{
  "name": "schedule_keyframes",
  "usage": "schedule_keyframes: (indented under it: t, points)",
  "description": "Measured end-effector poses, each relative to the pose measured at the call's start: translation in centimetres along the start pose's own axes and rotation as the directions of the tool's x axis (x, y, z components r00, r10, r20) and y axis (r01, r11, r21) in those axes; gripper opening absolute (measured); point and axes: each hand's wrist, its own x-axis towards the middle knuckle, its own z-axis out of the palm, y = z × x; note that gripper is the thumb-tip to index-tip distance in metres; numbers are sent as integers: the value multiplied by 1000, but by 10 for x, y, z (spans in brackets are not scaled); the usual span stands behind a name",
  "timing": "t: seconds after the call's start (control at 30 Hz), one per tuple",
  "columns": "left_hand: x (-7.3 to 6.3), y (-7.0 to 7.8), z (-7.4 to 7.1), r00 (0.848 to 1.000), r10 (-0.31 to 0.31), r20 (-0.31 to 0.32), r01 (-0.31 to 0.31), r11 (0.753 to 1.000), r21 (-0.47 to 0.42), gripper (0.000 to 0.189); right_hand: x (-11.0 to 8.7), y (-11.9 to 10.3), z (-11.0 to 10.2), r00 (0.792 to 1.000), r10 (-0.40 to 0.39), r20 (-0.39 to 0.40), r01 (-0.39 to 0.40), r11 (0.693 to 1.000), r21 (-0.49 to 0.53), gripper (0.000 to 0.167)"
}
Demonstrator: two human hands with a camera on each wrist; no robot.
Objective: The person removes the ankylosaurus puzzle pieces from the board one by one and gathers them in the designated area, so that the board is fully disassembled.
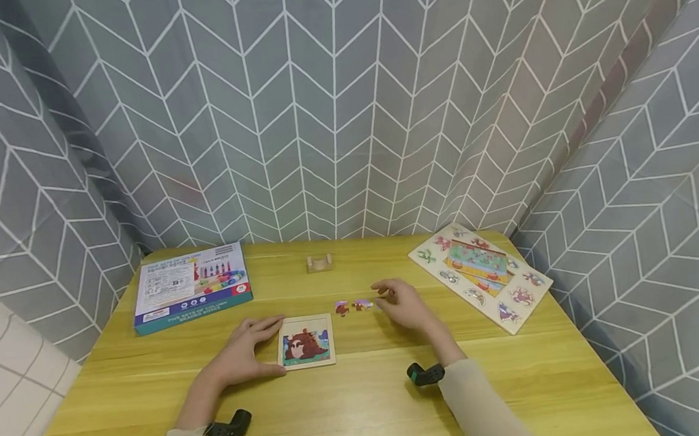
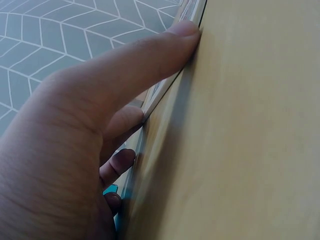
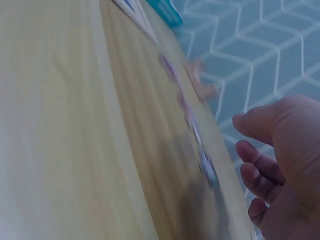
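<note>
Left hand, thumb against a thin board's edge, wooden tabletop alongside, patterned curtain behind.

In the head view, the right hand partly covers the rightmost puzzle piece; the right wrist view gives us only a blurred row of pieces. From the left wrist we cannot make out the framed puzzle's picture, edge-on and partly behind the left hand. We find the toy box's white label too small to read. The bottom edge crops both sleeves for us.
</note>
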Motion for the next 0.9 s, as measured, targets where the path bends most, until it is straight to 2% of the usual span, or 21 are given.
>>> schedule_keyframes:
  t: [0.1, 0.3, 0.4, 0.63, 0.9]
  points:
    - [-1, 0, -1, 1000, 3, 0, -3, 1000, 0, 104, 3, -14, 12, 999, -39, 0, 39, 999, -14, 30]
    - [1, 1, -5, 1000, 0, -14, 0, 1000, 4, 104, 13, -39, 37, 992, -100, 72, 100, 995, -1, 31]
    - [2, 1, -6, 1000, 9, -17, -9, 1000, 11, 104, 15, -49, 49, 990, -103, 101, 102, 995, 7, 31]
    - [-7, -5, -4, 1000, -5, -11, 6, 1000, 27, 104, 12, -71, 74, 975, -111, 194, 110, 994, 16, 32]
    - [0, -2, -1, 1000, 20, -14, -20, 999, 43, 103, 13, -90, 88, 958, -121, 261, 127, 992, -5, 29]
